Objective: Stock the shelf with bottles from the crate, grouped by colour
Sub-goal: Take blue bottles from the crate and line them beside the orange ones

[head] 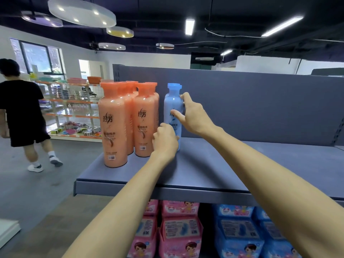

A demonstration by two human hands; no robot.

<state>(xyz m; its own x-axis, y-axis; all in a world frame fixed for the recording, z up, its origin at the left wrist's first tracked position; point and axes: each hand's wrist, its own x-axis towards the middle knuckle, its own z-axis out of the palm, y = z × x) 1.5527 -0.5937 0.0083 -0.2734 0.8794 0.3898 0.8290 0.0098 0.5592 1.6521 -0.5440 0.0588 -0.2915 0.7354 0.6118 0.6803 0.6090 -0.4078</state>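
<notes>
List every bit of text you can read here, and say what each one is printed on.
"拉芳": brand mark on the front orange bottle, and again on the orange bottle beside it.
Smaller characters lower on both orange labels: too blurred to read.
Blue bottle: its label is mostly covered by the left hand and right hand; unreadable.
Pink packs and blue packs below the shelf: print too small.

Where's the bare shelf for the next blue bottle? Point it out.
Free: the shelf right of the blue bottle, out to the back panel, and the front strip ahead of both hands. Crowded: the left end, where the orange bottles cluster and the left hand fills the gap beside them.
</notes>
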